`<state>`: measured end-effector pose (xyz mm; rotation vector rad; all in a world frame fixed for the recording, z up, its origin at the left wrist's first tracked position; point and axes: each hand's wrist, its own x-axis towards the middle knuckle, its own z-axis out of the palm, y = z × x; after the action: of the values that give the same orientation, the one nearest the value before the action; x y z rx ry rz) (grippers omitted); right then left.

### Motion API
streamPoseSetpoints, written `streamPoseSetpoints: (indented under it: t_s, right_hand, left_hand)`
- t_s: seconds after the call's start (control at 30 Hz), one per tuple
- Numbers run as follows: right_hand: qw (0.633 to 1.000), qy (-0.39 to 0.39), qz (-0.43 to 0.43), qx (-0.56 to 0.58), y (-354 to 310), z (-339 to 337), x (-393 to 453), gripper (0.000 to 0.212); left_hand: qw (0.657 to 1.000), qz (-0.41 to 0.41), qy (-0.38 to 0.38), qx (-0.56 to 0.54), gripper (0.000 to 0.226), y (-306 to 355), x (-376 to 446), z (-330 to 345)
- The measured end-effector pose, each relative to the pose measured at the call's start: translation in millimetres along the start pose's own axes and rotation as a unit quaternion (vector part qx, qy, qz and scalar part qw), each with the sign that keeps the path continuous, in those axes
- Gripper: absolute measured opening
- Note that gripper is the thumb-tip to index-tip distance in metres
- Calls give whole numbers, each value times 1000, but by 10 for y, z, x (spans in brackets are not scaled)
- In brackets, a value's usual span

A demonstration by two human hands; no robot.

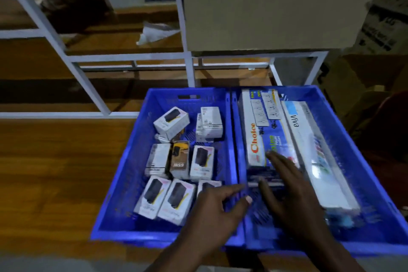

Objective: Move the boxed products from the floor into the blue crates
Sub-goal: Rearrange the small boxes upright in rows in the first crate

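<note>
While both hands hang over the seam between the two crates, neither holds anything: the left hand (217,207) has its fingers spread loose above the left crate (123,183), and the right hand (287,185) lies flat-fingered on the long Choice box (254,139) in the right crate (379,183). From here I'd say the job is to seat that box, so press it down level beside the Viva box (309,150) without wedging it askew. The small white boxes (171,122) already sit loosely in the left crate. Both crates rest on a brown wood-look floor (55,172), hard against a white metal rack (88,59) carrying a big cardboard carton (276,6); the room is dim
</note>
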<state>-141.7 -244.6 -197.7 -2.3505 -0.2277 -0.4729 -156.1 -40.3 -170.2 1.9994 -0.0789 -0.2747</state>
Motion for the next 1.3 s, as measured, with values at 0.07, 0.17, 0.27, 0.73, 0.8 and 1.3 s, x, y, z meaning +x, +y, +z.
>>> streamPoseSetpoints:
  t_s: [0.07, 0.17, 0.27, 0.73, 0.8, 1.3]
  right_hand:
    - [1000, 4, 0, 14, -238, 279, -74, 58]
    - [999, -14, 21, 32, -558, 609, -150, 55]
    - [998, -41, 32, 35, -800, 796, -170, 52]
    - [980, -186, 75, 7, -806, 1365, 219, 43]
    - [973, -209, 99, 16, -748, 1420, 234, 47]
    - [918, -383, 105, -10, -647, 1557, 139, 38]
  left_hand:
    - [997, 24, 12, 66, 46, -176, -42, -315]
    - [991, 35, 13, 127, 38, -406, -63, -778]
    - [989, -6, 25, 148, 61, -598, -25, -1122]
    - [965, -112, -36, 234, 51, -1387, 384, -1383]
    - [964, -126, -42, 232, 52, -1423, 386, -1337]
    - [947, -188, -43, 258, 64, -1504, 493, -1338]
